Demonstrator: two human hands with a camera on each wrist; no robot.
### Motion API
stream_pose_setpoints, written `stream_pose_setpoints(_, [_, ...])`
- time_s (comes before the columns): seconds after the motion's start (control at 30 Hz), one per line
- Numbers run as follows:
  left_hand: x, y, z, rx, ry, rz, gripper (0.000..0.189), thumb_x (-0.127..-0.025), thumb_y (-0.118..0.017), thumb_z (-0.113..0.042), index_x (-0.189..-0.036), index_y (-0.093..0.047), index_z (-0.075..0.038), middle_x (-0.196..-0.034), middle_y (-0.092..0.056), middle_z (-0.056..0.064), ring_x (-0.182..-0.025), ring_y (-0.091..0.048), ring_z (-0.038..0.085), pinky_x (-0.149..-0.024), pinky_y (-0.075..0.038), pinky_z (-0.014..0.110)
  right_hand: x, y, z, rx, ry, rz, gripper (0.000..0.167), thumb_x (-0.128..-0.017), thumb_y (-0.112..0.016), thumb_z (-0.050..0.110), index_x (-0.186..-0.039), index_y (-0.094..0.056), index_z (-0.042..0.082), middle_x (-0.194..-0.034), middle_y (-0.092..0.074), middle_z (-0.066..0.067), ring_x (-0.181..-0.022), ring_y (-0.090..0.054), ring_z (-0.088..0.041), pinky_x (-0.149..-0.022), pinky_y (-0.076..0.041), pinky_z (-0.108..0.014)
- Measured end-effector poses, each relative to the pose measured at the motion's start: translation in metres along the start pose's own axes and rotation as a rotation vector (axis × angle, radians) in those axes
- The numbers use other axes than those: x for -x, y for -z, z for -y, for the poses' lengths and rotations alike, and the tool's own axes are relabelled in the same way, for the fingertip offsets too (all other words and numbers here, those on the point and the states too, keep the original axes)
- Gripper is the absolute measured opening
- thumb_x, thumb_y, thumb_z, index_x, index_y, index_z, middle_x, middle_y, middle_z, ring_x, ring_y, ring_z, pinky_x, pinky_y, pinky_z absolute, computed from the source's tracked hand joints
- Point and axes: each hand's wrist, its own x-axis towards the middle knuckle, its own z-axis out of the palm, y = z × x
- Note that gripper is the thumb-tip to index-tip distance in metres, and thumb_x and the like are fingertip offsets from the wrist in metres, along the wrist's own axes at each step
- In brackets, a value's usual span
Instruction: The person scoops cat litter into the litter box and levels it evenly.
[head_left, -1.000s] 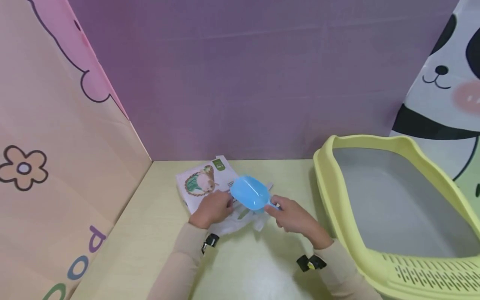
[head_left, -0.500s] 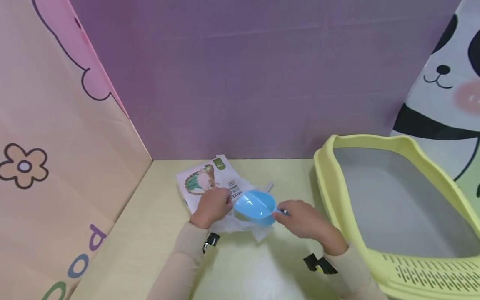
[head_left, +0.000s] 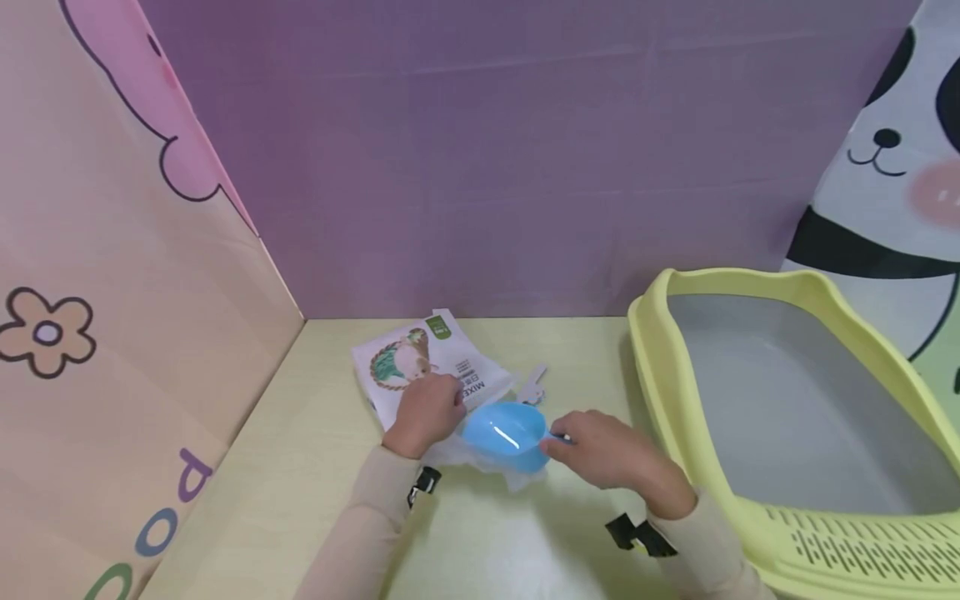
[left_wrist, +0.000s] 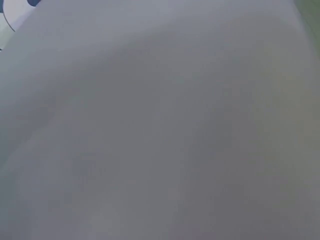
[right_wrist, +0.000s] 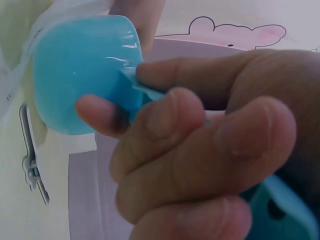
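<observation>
My right hand (head_left: 603,450) grips the short handle of a light-blue scoop (head_left: 504,429). In the right wrist view the thumb and index finger pinch the handle near the scoop's bowl (right_wrist: 82,75). A white printed bag (head_left: 450,358) with a picture of a small animal in a basket lies flat on the table. My left hand (head_left: 427,412) holds the bag near its opening, fingers curled at the edge. The scoop's bowl is at the bag's crumpled translucent mouth (head_left: 450,452). A blurred pale grey surface fills the left wrist view, and the left hand is hidden there.
To the right stands a large yellow litter tray (head_left: 652,358) with a grey inside and a slotted front ledge. A slim grey-white tool (head_left: 532,387) lies behind the scoop. A purple wall (head_left: 465,167) rises at the table's back edge.
The right hand has moved the scoop toward the near side and slightly right, down to the bag's mouth. More of the slim tool behind it shows. The left hand has stayed nearly still.
</observation>
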Motion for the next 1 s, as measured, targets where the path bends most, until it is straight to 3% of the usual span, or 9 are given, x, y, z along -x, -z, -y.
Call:
stream_pose_setpoints(0.17, [0.000, 0.001, -0.001, -0.004, 0.011, 0.022, 0.024, -0.079, -0.065, -0.015, -0.058, -0.053, -0.017, -0.054, -0.051, -0.005, -0.050, -0.046, 0.011, -0.050, -0.036, 0.026, -0.002, -0.004, 0.001, -0.016, 0.028, -0.015, 0.021, -0.094, -0.054, 0.031, -0.083, -0.063, 0.016, -0.070, -0.055, 0.003, -0.063, -0.048, -0.013, -0.060, -0.040, -0.032])
stream_pose_setpoints(0.4, [0.000, 0.000, -0.001, -0.032, -0.028, 0.004, 0.023, -0.078, -0.064, -0.014, -0.058, -0.053, -0.017, -0.054, -0.050, -0.006, -0.051, -0.045, 0.011, -0.052, -0.035, 0.027, -0.007, -0.011, 0.000, -0.017, -0.005, -0.053, 0.015, -0.094, -0.052, 0.029, -0.094, -0.056, 0.015, -0.069, -0.053, 0.003, -0.058, -0.046, -0.013, -0.054, -0.037, -0.031])
stream_pose_setpoints(0.53, [0.000, 0.000, -0.002, -0.045, -0.055, -0.016, 0.024, -0.078, -0.064, -0.014, -0.058, -0.052, -0.018, -0.054, -0.050, -0.006, -0.051, -0.045, 0.011, -0.051, -0.035, 0.027, -0.008, -0.014, 0.000, -0.001, -0.013, -0.049, 0.011, -0.094, -0.051, 0.026, -0.088, -0.049, 0.017, -0.064, -0.048, 0.001, -0.053, -0.041, -0.013, -0.048, -0.033, -0.029])
stream_pose_setpoints(0.8, [0.001, 0.003, -0.006, -0.095, -0.092, -0.039, 0.027, -0.075, -0.065, -0.014, -0.055, -0.048, -0.020, -0.052, -0.048, -0.007, -0.051, -0.044, 0.011, -0.048, -0.033, 0.028, -0.008, -0.018, -0.003, 0.045, -0.014, -0.047, 0.018, -0.095, -0.052, 0.028, -0.079, -0.046, 0.020, -0.061, -0.044, 0.003, -0.051, -0.038, -0.013, -0.048, -0.031, -0.028])
stream_pose_setpoints(1.0, [0.002, 0.009, -0.009, -0.131, -0.109, -0.070, 0.023, -0.077, -0.065, -0.016, -0.058, -0.052, -0.019, -0.056, -0.050, -0.007, -0.052, -0.045, 0.011, -0.048, -0.035, 0.027, -0.010, -0.020, -0.005, 0.070, -0.018, -0.042, 0.021, -0.095, -0.052, 0.029, -0.077, -0.045, 0.020, -0.060, -0.041, 0.003, -0.051, -0.036, -0.013, -0.047, -0.029, -0.028])
